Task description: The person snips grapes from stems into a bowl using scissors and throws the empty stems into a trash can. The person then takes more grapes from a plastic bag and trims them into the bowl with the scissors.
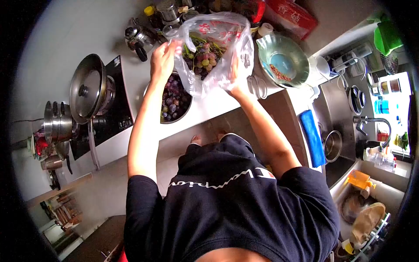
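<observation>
A clear plastic bag [238, 37] with red print stands wide at its mouth on the white counter. Inside it lies a bunch of grapes [205, 59], green to purple, with green stems. My left hand [163, 63] pinches the bag's left rim. On the other side my right hand [238, 78] grips the bag's right edge, its fingers partly covered by the plastic. Just below the bag, a metal bowl [190, 107] holds loose dark purple grapes [173, 98]; the bag overlaps part of this bowl.
To the right sits a green glass bowl [301, 65] with small reddish bits. A glass teapot [137, 35] and jars line the back. At left, a lidded pan [88, 87] rests on the black stove [115, 100]. A sink with a faucet [375, 120] and blue cloth [311, 137] is at right.
</observation>
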A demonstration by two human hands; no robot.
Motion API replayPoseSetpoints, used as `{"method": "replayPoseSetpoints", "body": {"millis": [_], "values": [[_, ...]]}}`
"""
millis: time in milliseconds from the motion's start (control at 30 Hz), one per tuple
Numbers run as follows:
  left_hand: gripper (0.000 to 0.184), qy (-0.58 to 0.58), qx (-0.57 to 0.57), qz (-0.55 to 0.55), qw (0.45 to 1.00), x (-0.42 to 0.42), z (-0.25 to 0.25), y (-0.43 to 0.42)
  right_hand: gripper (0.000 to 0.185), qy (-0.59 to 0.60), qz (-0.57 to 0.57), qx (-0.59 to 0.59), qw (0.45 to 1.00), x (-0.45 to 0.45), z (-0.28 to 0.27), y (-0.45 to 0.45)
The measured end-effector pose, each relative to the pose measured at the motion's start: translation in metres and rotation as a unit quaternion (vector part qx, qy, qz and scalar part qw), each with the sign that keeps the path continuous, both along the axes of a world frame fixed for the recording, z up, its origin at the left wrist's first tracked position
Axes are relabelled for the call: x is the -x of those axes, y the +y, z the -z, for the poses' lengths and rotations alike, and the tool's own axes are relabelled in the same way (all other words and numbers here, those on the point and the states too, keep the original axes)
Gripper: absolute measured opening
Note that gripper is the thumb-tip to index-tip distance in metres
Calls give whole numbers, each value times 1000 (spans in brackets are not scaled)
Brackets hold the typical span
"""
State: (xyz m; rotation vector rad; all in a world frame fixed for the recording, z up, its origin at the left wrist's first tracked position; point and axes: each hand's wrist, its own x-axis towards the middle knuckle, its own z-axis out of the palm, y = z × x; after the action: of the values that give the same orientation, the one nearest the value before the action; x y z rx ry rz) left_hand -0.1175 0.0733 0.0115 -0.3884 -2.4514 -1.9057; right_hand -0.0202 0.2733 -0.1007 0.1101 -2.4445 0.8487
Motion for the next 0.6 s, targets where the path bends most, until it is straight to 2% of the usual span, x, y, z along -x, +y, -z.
{"method": "replayPoseSetpoints", "body": {"millis": [33, 67, 100, 133, 200, 267, 333, 367, 400, 433, 500, 533, 600], "values": [[36, -19, 31, 7, 999, -4, -13, 2, 103, 8, -6, -7, 1000, 12, -19, -6], [35, 13, 73, 9, 997, 1, -5, 0, 98, 15, -12, -14, 1000, 24, -39, -13], [34, 26, 98, 13, 995, 1, -11, 2, 108, 101, -32, 31, 994, 39, -51, -18], [32, 38, 122, 18, 992, -1, -17, 6, 116, 35, -14, -12, 999, 59, -40, -21], [28, 59, 138, 52, 987, -5, -27, 11, 116, 80, -36, -21, 996, 78, -70, -30], [28, 116, 166, 59, 977, 4, -19, 12, 95, 12, -91, 104, 990, 94, -90, -37], [26, 153, 213, 57, 963, 5, -22, 13, 69, -48, -155, 13, 987, 112, -97, -34], [27, 99, 207, 75, 970, 3, -30, 11, 42, 4, -196, 39, 980, 118, -102, -35], [28, 44, 200, 92, 975, -1, -37, 8, 34, -15, -153, 45, 987, 114, -105, -32], [28, 43, 200, 89, 975, -5, -36, 4, 32, -24, -172, 76, 982, 110, -116, -30], [39, 20, -51, 115, 992, -10, -35, -2, 29, -57, -194, 105, 974, 109, -131, -18], [58, -33, -125, 132, 983, -6, -30, -11, 20, -35, -221, 175, 959, 111, -132, -13], [71, -58, -84, 123, 987, -8, -16, -19, 15, -48, -234, 185, 953, 115, -137, 0]]}}
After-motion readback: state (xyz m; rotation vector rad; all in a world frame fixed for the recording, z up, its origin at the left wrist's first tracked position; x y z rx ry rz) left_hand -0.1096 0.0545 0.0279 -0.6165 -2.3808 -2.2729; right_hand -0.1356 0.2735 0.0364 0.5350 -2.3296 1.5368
